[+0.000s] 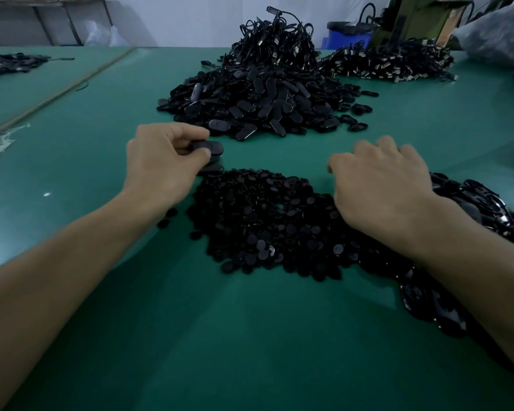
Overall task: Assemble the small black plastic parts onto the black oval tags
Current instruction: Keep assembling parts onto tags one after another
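Note:
My left hand point(161, 157) pinches a black oval tag point(209, 147) between thumb and fingers, just above the far left edge of a flat heap of small black round parts point(258, 226). Another tag point(211, 168) lies under that hand's fingertips. My right hand point(380, 185) hovers palm down over the right side of the small-parts heap, fingers curled downward; whether it holds anything is hidden. A large pile of black oval tags point(258, 105) rises further back on the green table point(190, 336).
A mound of black cables with plugs point(275, 40) stands behind the tag pile, and a second one point(392, 60) lies at the back right. Glossy black oval pieces point(433, 301) stretch along my right forearm. More black parts point(6, 65) sit far left.

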The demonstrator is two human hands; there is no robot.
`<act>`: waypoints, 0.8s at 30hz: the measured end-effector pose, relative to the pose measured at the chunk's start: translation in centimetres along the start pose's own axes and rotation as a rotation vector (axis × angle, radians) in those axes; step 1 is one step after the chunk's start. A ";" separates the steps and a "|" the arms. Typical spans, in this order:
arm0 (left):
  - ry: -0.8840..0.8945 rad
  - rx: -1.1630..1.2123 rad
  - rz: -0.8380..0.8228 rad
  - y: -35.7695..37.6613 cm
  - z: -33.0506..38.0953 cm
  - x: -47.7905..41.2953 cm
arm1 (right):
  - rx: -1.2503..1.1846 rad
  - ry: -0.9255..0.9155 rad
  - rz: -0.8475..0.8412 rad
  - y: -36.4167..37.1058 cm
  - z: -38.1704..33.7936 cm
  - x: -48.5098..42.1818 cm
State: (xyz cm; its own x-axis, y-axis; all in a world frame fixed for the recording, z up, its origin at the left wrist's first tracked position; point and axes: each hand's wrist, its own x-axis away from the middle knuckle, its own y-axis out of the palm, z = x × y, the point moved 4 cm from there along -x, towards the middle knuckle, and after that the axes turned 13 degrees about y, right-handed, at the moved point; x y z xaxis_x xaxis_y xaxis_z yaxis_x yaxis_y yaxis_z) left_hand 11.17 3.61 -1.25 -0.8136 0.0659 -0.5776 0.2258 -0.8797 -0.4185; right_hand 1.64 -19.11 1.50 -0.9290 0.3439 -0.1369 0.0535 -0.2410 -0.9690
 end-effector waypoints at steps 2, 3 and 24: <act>0.001 -0.056 -0.001 -0.1 -0.6 -0.1 | 0.047 0.055 -0.057 -0.2 0.5 0.1; 0.013 -0.088 -0.008 -0.2 -0.8 -0.1 | 0.047 0.069 -0.078 -0.2 0.7 0.1; 0.020 -0.345 -0.232 0.0 -0.7 0.5 | -0.237 0.046 -0.023 0.1 1.1 -1.0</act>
State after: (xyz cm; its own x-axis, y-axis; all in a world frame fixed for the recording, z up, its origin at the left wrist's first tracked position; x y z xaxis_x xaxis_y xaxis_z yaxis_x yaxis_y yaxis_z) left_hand 11.11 3.98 -2.02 -0.8543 0.2564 -0.4522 0.2066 -0.6307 -0.7480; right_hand 2.20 -20.50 1.74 -0.9136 0.3890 -0.1186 0.1223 -0.0152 -0.9924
